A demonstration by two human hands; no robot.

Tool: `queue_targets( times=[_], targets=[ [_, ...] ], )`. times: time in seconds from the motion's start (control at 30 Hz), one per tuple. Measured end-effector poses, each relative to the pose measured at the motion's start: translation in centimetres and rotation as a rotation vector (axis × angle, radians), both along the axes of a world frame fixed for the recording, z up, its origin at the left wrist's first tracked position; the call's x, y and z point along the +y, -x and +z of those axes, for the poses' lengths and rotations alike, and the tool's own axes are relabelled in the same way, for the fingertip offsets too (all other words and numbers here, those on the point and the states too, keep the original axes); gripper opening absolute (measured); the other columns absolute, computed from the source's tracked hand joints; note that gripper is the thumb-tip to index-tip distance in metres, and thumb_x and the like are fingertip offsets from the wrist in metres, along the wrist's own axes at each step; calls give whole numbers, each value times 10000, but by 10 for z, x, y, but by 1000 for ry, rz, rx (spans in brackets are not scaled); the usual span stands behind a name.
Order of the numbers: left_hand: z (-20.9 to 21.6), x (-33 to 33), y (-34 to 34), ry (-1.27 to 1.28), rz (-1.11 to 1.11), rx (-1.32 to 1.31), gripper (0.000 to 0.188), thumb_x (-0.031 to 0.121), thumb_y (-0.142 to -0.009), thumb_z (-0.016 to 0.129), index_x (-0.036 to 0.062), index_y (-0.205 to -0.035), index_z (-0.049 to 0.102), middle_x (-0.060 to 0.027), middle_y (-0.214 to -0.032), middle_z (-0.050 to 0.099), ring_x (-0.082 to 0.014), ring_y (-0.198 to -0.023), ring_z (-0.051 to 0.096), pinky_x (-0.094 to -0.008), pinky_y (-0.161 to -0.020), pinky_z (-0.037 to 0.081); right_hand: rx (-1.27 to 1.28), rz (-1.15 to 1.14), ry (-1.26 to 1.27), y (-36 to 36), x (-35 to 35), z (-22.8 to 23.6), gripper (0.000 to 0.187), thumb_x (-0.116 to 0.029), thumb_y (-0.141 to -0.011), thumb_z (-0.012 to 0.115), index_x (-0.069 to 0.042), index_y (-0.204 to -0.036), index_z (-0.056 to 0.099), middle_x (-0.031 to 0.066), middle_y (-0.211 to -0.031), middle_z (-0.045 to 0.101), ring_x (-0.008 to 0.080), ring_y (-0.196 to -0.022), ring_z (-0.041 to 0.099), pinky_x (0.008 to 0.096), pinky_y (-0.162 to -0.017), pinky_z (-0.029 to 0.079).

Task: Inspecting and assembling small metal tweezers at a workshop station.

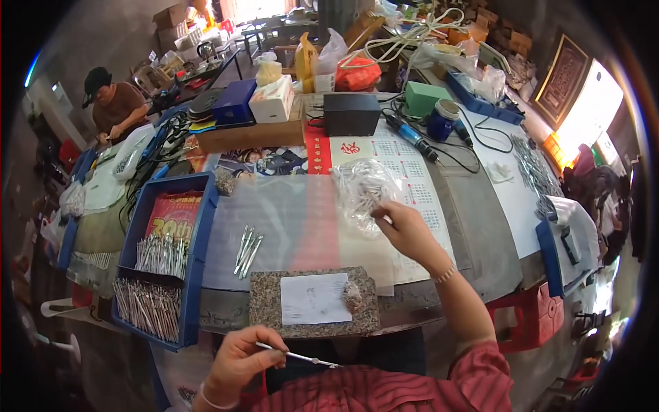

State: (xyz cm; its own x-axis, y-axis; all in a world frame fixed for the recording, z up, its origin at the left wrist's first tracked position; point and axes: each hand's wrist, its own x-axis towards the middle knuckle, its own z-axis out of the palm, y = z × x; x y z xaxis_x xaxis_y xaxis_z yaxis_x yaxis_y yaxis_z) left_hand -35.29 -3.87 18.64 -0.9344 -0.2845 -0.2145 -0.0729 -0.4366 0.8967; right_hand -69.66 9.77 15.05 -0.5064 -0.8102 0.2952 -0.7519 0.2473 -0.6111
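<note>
My left hand (241,358), low at the near side of the table, pinches a thin silver metal stick (307,358) with a small bulge partway along it. The stick points right, over my lap. Farther away, my right hand (403,228) is at the near right edge of a clear plastic bag (367,189) of small silver pieces. Its fingers are curled together, and what they hold is hidden. Between my hands is a speckled stone slab (264,302) bearing a white paper (314,309) and a small brownish heap (353,296).
Several slim silver tools (247,253) lie left of the slab. Beside them, a blue tray (194,275) holds many more in two compartments. Boxes, a dark case (350,115) and a blue cylindrical tool (410,137) with cables stand behind. A person (117,103) sits at far left.
</note>
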Motion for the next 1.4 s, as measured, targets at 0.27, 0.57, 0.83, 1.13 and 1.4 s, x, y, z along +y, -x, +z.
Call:
queue_targets(
  times=[0.27, 0.57, 0.83, 1.13, 1.4],
  targets=[
    [-32, 20, -31, -191, 76, 23, 165, -35, -848, 625, -67, -1009, 652, -102, -894, 618, -153, -790, 610, -241, -711, 483, 376, 87, -476, 36, -49, -49, 190, -97, -833, 535, -53, -983, 642, 176, -990, 594, 357, -835, 623, 435, -718, 507],
    [-46, 20, -28, 184, 158, -49, 143, -43, -877, 587, -49, -997, 663, -68, -908, 625, -86, -741, 576, -202, -663, 461, -728, 194, -51, -67, -1, 9, 277, -15, -846, 605, -8, -1121, 569, 39, -766, 646, 42, -564, 504, 197, -480, 399],
    [-51, 31, 33, -59, -113, -24, 193, 64, -940, 553, -15, -1105, 614, -11, -787, 617, -45, -672, 573, -180, -597, 451, -1689, 481, -138, -143, 36, -9, 635, -136, -847, 689, -25, -1360, 332, 90, -833, 677, 55, -530, 510, 177, -454, 376],
    [-70, 51, 30, 132, 83, -61, 81, 64, -924, 577, -3, -953, 613, -2, -785, 601, -18, -644, 538, -169, -552, 443, -1453, 248, 53, -172, 65, -36, 423, -23, -849, 640, -11, -1237, 472, 80, -844, 658, 68, -597, 546, 198, -514, 423],
    [-77, 58, 33, -155, 141, 28, 203, 48, -925, 578, -7, -1119, 553, -24, -849, 587, -62, -619, 575, -185, -549, 479, -637, 177, 222, -186, 67, -44, 201, 7, -789, 675, -25, -985, 646, 66, -710, 617, 142, -521, 554, 252, -470, 413]
  ],
)
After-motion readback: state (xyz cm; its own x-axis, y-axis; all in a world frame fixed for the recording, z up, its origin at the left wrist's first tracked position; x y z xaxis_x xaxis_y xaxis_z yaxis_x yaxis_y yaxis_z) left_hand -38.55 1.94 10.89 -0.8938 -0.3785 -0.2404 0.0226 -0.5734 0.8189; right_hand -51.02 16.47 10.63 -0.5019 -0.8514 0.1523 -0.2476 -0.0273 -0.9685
